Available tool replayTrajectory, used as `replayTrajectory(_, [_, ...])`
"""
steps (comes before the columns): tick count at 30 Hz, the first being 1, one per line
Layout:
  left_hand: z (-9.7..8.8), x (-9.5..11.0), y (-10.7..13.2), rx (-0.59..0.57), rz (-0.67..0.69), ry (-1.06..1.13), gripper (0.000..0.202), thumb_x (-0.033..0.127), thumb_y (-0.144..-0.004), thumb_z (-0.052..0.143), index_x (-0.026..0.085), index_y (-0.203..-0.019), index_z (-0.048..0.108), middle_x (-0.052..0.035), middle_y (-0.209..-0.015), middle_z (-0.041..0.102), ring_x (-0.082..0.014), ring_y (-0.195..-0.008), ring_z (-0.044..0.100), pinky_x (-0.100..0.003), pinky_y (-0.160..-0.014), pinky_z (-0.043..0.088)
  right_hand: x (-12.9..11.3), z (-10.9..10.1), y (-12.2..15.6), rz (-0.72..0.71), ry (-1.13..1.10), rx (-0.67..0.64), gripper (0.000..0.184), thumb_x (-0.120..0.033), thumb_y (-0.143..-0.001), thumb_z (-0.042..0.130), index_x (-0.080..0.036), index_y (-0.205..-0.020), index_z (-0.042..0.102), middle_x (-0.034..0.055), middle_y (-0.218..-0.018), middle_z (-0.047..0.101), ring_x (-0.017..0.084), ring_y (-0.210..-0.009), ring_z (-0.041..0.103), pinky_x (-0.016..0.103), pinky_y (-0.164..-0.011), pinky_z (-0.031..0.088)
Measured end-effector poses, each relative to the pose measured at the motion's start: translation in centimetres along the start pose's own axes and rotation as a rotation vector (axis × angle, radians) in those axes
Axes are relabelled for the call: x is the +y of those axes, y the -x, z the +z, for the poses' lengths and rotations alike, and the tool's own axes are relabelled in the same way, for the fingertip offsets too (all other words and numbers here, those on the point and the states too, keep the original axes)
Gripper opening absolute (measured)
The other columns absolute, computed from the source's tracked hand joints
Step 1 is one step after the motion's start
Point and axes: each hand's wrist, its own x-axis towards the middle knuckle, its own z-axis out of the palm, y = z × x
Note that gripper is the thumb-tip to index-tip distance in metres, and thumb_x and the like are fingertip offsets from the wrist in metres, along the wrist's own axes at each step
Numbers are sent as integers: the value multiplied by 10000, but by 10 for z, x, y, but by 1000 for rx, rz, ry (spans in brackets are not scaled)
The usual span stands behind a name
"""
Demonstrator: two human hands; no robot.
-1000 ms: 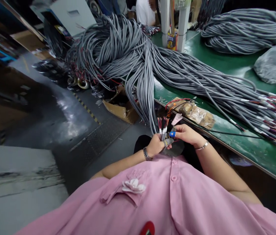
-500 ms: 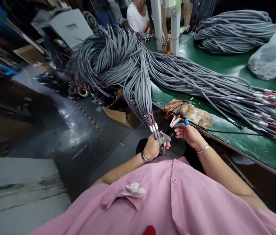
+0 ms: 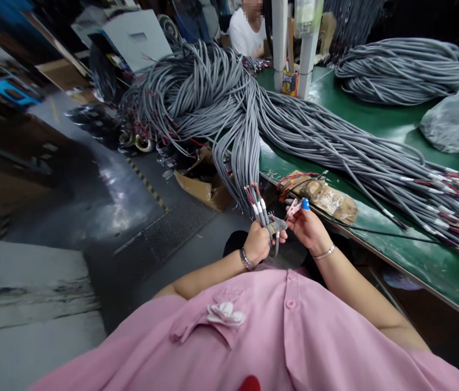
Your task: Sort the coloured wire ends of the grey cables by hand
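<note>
My left hand (image 3: 257, 243) is closed round a few grey cables (image 3: 265, 218) with white bands, whose coloured wire ends (image 3: 253, 191) fan out at the top. A grey cover (image 3: 277, 226) wraps one of its digits, pressed across the cables. My right hand (image 3: 310, 231), a blue cover (image 3: 305, 204) on its thumb, is close beside it with curled fingers near that grey tip. What those fingers pinch is hidden. A pink clip-like piece (image 3: 293, 208) shows between the right thumb and the grey tip; whether the hand holds it I cannot tell.
A large heap of grey cables (image 3: 213, 81) spreads over the green table (image 3: 270, 157), stripped ends at right. A worn block (image 3: 327, 198) lies at the table edge, above a cardboard box (image 3: 200, 190) at left. A plastic bag (image 3: 453, 119) and a person (image 3: 247, 32) are farther back.
My right hand has moved left, closer to my left hand, and its fingers now cover the loose wire ends that stuck out there. The whole view has shifted slightly.
</note>
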Motion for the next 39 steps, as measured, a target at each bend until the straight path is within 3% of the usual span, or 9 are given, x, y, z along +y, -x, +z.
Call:
replayTrajectory(7, [1, -3, -7, 14, -29, -24, 333, 423, -669, 756, 115, -712, 635, -44, -551, 641, -111, -441, 576, -197, -384, 301, 9, -3, -8, -41, -30, 55, 321, -525, -747, 728, -228, -856, 675, 12, -839, 705, 139, -713, 617, 261, -655, 522])
replayTrajectory(11, [1, -3, -8, 0, -11, -47, 330, 425, -687, 743, 119, -699, 621, -40, -534, 633, -112, -428, 569, -198, -383, 291, 6, -1, -5, 5, -38, 6, 409, -623, -738, 681, -233, -861, 673, 14, -849, 698, 131, -685, 603, 256, -630, 522])
replayTrajectory(16, [-3, -6, -2, -11, 6, -97, 345, 446, -707, 728, 125, -666, 609, -50, -538, 640, -111, -431, 566, -200, -399, 311, -6, -5, 8, 132, 74, -102, 597, -780, -744, 505, -214, -847, 664, 51, -865, 689, 140, -683, 618, 276, -630, 538])
replayTrajectory(20, [-11, -11, 4, -20, 28, -197, 321, 436, -723, 722, 124, -713, 649, -51, -559, 654, -120, -459, 581, -205, -422, 358, -15, -13, 22, 171, 289, -197, 528, -672, -707, 666, -182, -903, 680, 69, -876, 689, 149, -718, 629, 276, -639, 531])
replayTrajectory(23, [-13, -11, 8, -62, 45, -272, 295, 411, -737, 713, 124, -693, 657, -55, -572, 663, -122, -474, 587, -216, -455, 407, -17, -11, 31, 106, 476, -215, 336, -470, -720, 763, -182, -876, 688, 26, -793, 672, 122, -673, 595, 249, -631, 497])
replayTrajectory(26, [-12, -10, 10, -112, 36, -305, 266, 375, -726, 726, 126, -673, 647, -54, -582, 670, -123, -488, 595, -224, -496, 456, -16, -3, 35, -20, 586, -205, 201, -370, -741, 762, -189, -763, 677, -16, -663, 631, 103, -597, 540, 243, -611, 459])
replayTrajectory(30, [-13, -12, 9, -168, -5, -350, 205, 295, -691, 749, 123, -703, 638, -48, -583, 674, -126, -491, 609, -215, -494, 465, -12, 5, 39, -104, 668, -283, 184, -381, -782, 717, -207, -743, 673, 0, -663, 645, 145, -612, 560, 300, -646, 472])
replayTrajectory(35, [-18, -14, 6, -187, -67, -364, 199, 283, -694, 740, 119, -735, 634, -49, -572, 672, -132, -484, 615, -207, -465, 443, -9, 3, 46, -347, 938, -221, 119, -346, -804, 697, -229, -817, 710, 25, -804, 656, 179, -744, 572, 328, -739, 469])
replayTrajectory(39, [-21, -15, 5, -85, -26, -224, 295, 401, -728, 714, 116, -723, 637, -74, -592, 679, -133, -489, 617, -191, -416, 360, -7, 0, 50, -262, 806, -185, 218, -363, -799, 707, -229, -966, 666, 29, -873, 670, 175, -778, 601, 323, -760, 482])
